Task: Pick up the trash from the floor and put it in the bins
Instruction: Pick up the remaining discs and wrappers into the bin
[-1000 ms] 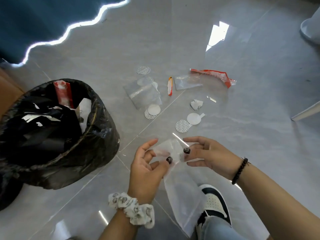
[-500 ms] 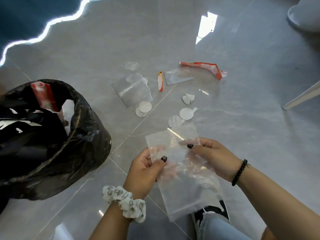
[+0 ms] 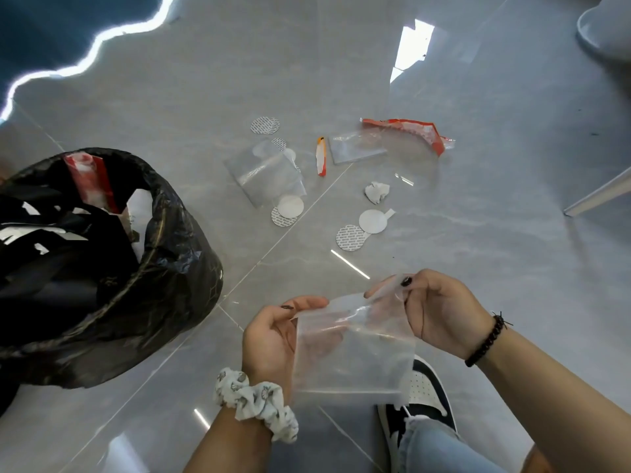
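Note:
A clear plastic bag (image 3: pixel 355 356) hangs between both hands above the grey floor. My left hand (image 3: pixel 273 336) pinches its upper left corner and my right hand (image 3: pixel 440 312) grips its upper right edge. A bin lined with a black bag (image 3: pixel 164 295) stands to the left, holding a red and white wrapper (image 3: pixel 90 182) and black scraps. On the floor ahead lie another clear bag (image 3: pixel 266 174), a red-edged clear wrapper (image 3: pixel 406 134), an orange and white strip (image 3: pixel 321 160), a crumpled white paper (image 3: pixel 377 192) and several round foil seals (image 3: pixel 353 237).
My black and white shoe (image 3: pixel 426 401) and jeans leg sit under the held bag at lower right. A white furniture leg (image 3: pixel 597 196) slants in at the right edge and a white rounded base (image 3: pixel 604 32) is at top right. A dark blue curtain (image 3: pixel 51 29) fills the top left.
The clear bag went from hanging low, to raised and spread flat, to stretched between both hands with its top pulled apart. The view shifted slightly; the floor trash stayed put.

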A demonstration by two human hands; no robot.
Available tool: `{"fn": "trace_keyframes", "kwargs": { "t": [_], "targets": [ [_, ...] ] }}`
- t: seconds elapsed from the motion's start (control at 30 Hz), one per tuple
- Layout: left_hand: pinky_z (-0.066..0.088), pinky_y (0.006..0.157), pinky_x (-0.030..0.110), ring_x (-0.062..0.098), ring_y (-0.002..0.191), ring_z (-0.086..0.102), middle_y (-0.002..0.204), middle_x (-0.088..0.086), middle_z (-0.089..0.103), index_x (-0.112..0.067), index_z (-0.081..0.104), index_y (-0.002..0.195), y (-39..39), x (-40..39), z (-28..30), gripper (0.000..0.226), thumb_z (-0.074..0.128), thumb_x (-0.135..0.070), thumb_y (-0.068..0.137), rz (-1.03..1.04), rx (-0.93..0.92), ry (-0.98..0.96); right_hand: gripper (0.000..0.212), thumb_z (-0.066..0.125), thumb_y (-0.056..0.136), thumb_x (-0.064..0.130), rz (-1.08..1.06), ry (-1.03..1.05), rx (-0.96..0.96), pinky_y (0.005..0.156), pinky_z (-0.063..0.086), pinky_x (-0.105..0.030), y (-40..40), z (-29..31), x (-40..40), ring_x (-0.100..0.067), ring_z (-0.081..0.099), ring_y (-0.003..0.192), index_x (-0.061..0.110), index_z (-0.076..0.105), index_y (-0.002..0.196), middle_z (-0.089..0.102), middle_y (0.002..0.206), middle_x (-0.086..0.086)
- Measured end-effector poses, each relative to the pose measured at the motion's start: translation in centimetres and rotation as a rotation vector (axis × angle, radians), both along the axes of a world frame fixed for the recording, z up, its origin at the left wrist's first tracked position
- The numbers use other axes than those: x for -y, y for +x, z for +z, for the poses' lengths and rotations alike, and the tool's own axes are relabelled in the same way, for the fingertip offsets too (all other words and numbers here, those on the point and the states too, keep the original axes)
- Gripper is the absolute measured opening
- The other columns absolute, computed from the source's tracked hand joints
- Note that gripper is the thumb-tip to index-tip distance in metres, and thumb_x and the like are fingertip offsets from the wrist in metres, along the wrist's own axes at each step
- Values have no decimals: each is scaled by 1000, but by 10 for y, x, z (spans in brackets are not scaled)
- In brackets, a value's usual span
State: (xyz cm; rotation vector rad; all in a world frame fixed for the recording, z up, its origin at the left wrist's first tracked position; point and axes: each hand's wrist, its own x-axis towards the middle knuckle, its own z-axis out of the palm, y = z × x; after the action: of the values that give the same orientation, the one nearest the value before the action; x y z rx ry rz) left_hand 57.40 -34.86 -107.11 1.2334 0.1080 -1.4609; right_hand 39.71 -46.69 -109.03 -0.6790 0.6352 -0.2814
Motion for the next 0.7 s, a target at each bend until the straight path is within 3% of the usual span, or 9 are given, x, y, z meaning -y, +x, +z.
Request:
{"fn": "trace_keyframes", "kwargs": {
  "t": [0.1,0.17,0.23,0.33,0.43,0.57,0.63,0.7],
  "targets": [
    [56,62,36,35,70,67,87,28,69,0,72,73,3,0,-2,46,47,-37,82,-20,-7,37,60,53,81,52,68,-17,-83,66,57,-36,-3,0,3,-31,68,83,-4,73,92,68,96,-24],
    [56,61,34,32,74,68,92,24,70,-1,71,86,3,0,-1,36,61,-35,79,-81,72,60,48,53,85,44,75,-104,-157,60,56,-33,-2,-2,3,-27,69,76,0,74,88,70,92,-18],
    [57,59,30,28,76,70,96,20,71,-3,69,98,3,2,0,25,70,-11,74,-121,209,77,18,66,81,18,70,-221,-212,59,57,-32,0,-1,1,-23,69,74,5,73,93,71,91,-12],
    [59,61,28,25,82,72,95,15,73,-9,61,111,4,3,0,43,69,7,71,-94,267,46,44,71,73,-4,77,-307,-279,73,59,-35,0,-10,-1,-23,68,81,15,65,113,70,92,-12],
    [60,69,29,26,89,71,97,14,73,-6,59,115,6,4,1,53,71,-3,64,-117,298,1,41,74,68,5,47,-250,-304,72,59,-33,-1,-10,-1,-22,71,82,7,66,107,73,92,-13],
    [59,59,28,26,81,72,92,15,74,-7,67,105,6,3,3,27,66,-1,79,-228,398,53,23,72,78,13,-17,-204,-360,58,56,-28,-5,-13,-1,-26,68,77,0,69,97,72,90,-15],
    [58,55,30,26,75,72,88,16,74,-9,68,101,7,2,4,20,62,0,84,-284,407,75,41,81,71,28,-35,-195,-358,65,51,-36,-7,-15,0,-35,58,81,1,69,99,69,95,-26],
    [59,57,35,28,70,72,87,18,73,-10,69,99,8,1,5,19,58,-1,86,-320,395,73,40,82,69,28,-41,-151,-305,74,47,-43,-10,-15,1,-36,57,82,5,71,100,67,100,-30]
  ]
}}
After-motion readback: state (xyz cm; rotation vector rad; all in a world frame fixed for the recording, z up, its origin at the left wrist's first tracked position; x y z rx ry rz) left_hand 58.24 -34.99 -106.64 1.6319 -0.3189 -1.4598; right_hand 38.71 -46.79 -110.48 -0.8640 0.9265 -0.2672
